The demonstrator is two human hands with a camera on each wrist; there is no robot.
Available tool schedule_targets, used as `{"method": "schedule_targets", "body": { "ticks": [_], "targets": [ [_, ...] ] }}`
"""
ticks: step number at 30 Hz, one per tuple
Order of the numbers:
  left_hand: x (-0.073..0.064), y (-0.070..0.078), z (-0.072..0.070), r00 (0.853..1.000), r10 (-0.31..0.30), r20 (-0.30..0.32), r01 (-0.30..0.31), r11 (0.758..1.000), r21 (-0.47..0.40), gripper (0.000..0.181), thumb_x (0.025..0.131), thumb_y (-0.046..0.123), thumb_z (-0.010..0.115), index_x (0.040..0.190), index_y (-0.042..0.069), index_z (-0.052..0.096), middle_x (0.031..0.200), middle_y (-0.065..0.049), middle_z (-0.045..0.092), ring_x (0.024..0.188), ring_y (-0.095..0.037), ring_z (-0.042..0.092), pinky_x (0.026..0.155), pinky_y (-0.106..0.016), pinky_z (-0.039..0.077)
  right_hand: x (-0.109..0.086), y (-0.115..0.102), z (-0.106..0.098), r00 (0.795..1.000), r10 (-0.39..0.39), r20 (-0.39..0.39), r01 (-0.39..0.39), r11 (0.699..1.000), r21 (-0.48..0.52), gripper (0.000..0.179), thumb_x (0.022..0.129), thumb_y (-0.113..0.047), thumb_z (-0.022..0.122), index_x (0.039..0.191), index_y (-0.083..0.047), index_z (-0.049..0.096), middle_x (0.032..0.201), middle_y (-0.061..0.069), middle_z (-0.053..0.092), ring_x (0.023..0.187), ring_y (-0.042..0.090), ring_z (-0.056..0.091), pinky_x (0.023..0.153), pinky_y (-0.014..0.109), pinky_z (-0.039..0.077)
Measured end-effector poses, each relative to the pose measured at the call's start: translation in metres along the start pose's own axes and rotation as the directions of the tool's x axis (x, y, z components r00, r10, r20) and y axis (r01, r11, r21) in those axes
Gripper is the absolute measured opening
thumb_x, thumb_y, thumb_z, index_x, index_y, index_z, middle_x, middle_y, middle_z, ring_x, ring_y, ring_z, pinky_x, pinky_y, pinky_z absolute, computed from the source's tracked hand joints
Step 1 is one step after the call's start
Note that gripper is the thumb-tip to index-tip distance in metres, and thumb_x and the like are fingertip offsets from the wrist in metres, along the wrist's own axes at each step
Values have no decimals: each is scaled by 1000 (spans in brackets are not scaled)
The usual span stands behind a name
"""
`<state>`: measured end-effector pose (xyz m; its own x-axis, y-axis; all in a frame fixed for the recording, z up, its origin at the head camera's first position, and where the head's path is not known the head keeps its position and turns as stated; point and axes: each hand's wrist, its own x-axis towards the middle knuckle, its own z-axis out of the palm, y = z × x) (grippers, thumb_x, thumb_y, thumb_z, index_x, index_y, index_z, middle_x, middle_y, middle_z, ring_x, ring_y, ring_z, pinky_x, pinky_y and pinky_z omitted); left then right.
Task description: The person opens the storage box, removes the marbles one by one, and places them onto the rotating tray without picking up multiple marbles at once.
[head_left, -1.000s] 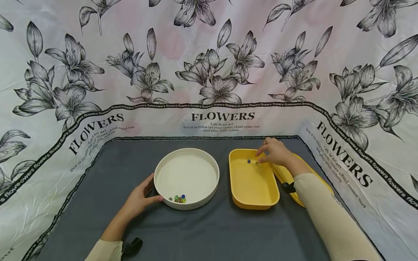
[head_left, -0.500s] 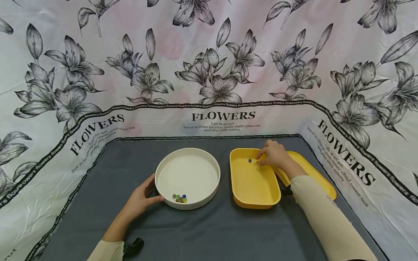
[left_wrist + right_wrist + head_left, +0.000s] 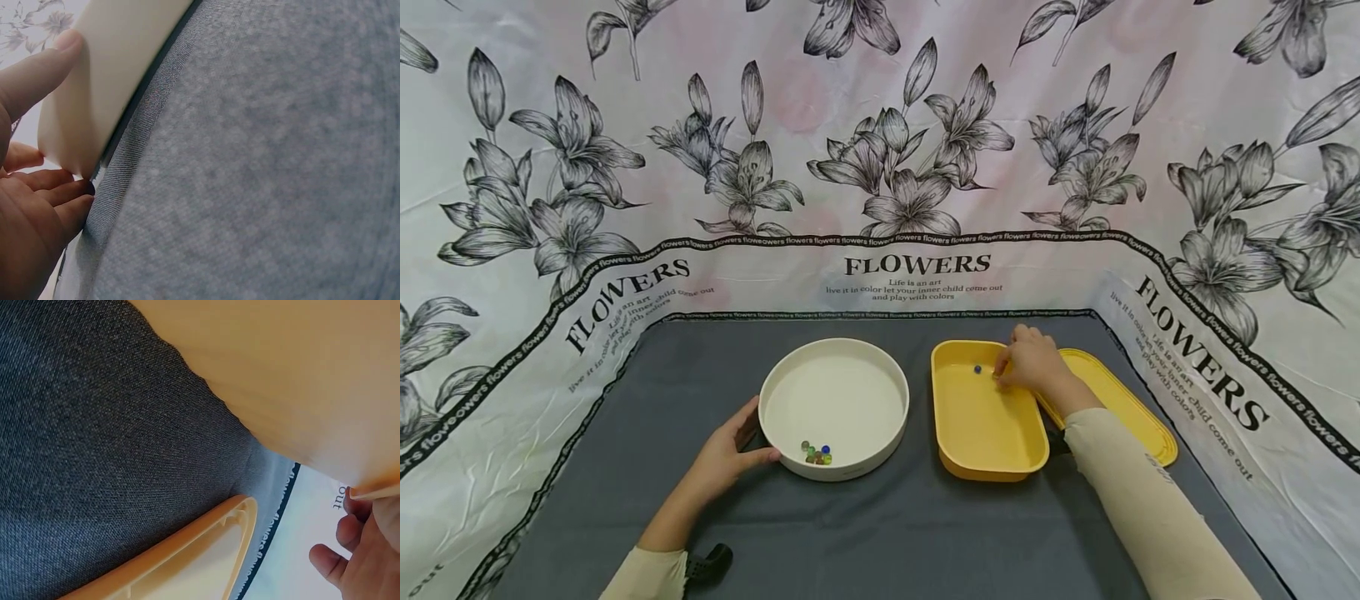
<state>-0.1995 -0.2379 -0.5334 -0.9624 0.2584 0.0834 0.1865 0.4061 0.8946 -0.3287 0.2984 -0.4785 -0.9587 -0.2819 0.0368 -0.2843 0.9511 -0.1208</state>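
My left hand (image 3: 726, 454) holds the side of a round white tray (image 3: 835, 400); the thumb (image 3: 69, 47) lies against its outer wall and the other fingers bend in lower down. Several glass marbles (image 3: 817, 454) in green, brown, yellow and blue lie together at the tray's near side. Reaching over the far right rim of a yellow rectangular box (image 3: 988, 425), my right hand (image 3: 1033, 362) pinches a small marble near the box floor, mostly hidden by its fingertips. A dark blue marble (image 3: 977, 369) lies just left of those fingertips. In the right wrist view, the box wall hides part of this hand.
A yellow lid (image 3: 1123, 408) lies on the grey cloth (image 3: 865, 533) to the right of the box, beneath the right forearm. A strip of cloth separates tray and box. White flower-printed fabric (image 3: 910, 167) rises behind and on both sides.
The right hand's fingertips have closed together over the marble that showed beside them earlier. The left hand stays at the tray. The whole head view has shifted slightly.
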Motion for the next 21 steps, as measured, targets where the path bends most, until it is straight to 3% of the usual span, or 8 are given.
{"method": "schedule_targets", "body": {
  "ticks": [10, 17, 21],
  "targets": [
    [2, 1, 1, 1000, 3, 2, -3, 1000, -20, 110, 82, 30, 87, 164, 5, 19, 167, -18, 27, 153, -35, 29, 120, -44, 31, 1, 1, 0, 996, -6, 91, 6, 1000, -3, 10, 81, -26, 88, 77, -28, 79, 121, 17, 53, 117, 39, 42, 95, 57, 37],
    [2, 0, -1, 1000, 11, -1, -11, 1000, -10, 110, 82, 28, 87, 164, 2, 18, 167, -21, 27, 153, -37, 29, 120, -47, 30, -2, -5, -11, 997, -30, 70, 29, 999, 21, 14, 84, -30, 87, 76, -24, 77, 106, 12, 50, 100, 34, 42, 82, 49, 36],
    [2, 0, -1, 1000, 17, -2, -17, 1000, -3, 109, 82, 27, 87, 163, 2, 19, 166, -22, 27, 153, -38, 28, 120, -48, 30, -5, -4, -15, 998, -52, 25, 51, 998, 39, 13, 85, -30, 86, 79, -22, 78, 107, 13, 50, 101, 33, 41, 79, 45, 36]
  ]
}}
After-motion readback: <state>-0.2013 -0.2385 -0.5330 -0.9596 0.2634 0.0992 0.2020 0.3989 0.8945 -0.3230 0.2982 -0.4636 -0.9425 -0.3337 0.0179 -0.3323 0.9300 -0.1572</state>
